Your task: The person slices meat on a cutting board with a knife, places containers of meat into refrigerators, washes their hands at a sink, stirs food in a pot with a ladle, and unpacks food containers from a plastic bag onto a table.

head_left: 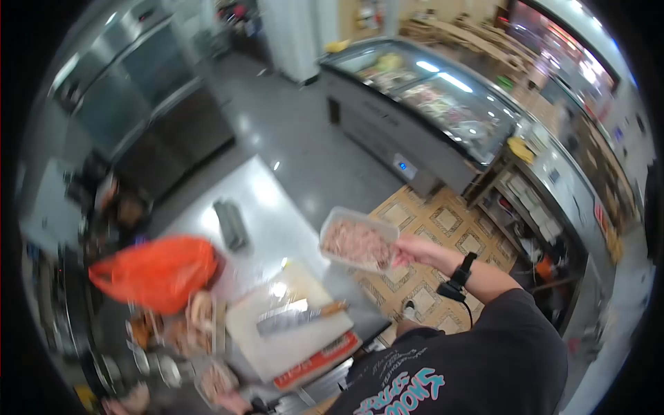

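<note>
My right hand (413, 250) grips the near end of a clear plastic container (393, 232) of pale pink cut meat (356, 241), held out past the table's edge. At the bottom of the view my left hand (234, 402) is closed on the rim of a second container of meat (216, 380); it is partly cut off. Between them a cleaver (294, 319) with a wooden handle lies flat on a white cutting board (259, 346). A red and white box (317, 361) lies along the board's near edge.
An orange plastic bag (162, 273) and more containers of meat (200, 321) sit left of the board. A dark green folded-looking item (230, 225) rests on the steel table (259, 187). A glass-topped display freezer (387, 124) stands beyond, with a shelved counter (519, 207) at right.
</note>
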{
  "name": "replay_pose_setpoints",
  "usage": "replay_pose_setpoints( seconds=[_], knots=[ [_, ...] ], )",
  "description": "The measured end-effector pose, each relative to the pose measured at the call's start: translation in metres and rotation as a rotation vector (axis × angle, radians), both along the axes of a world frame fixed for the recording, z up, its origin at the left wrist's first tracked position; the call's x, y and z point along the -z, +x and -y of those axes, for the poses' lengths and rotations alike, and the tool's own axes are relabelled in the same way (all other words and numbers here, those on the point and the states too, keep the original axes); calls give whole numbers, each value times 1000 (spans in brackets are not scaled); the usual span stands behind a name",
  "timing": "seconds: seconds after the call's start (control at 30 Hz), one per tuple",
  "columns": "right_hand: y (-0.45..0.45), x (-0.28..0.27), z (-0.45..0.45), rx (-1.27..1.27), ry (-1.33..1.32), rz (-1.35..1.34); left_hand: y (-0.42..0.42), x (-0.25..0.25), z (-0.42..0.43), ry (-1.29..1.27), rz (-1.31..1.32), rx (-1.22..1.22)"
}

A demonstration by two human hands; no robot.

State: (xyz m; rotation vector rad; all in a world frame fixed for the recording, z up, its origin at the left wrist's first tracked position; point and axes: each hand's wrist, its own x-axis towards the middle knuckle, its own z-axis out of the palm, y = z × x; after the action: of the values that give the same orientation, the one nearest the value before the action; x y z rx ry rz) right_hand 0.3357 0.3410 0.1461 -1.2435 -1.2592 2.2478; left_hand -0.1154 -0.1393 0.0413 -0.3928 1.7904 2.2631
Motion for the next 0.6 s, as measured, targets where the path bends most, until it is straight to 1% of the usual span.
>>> replay_pose_setpoints(
  seconds=[0.03, 0.1, 0.17, 0.23, 0.3, 0.4, 0.43, 0.5, 0.53, 0.6],
  knots=[
    [31, 4, -1, 5, -1, 1, 10, -15, -32, 13, 10, 48],
    [99, 34, -11, -13, 16, 7, 35, -40, -97, 30, 13, 133],
    [156, 25, -14, 93, -8, 15, 66, -61, -168, 48, 12, 213],
    [205, 34, -22, 153, 3, 133, 99, -81, -233, 72, 8, 269],
    [251, 45, -31, 170, -20, 171, 128, -99, -284, 89, 0, 311],
    [295, 31, -42, 291, -87, 234, 159, -120, -330, 111, 0, 339],
    [306, 35, -48, 316, -102, 237, 168, -129, -337, 118, 0, 335],
    [318, 45, -73, 352, -113, 238, 181, -140, -344, 142, 12, 319],
    [317, 38, -87, 349, -98, 239, 187, -145, -344, 154, 16, 308],
    [311, 50, -117, 369, -79, 191, 193, -152, -338, 172, 28, 285]
  ],
)
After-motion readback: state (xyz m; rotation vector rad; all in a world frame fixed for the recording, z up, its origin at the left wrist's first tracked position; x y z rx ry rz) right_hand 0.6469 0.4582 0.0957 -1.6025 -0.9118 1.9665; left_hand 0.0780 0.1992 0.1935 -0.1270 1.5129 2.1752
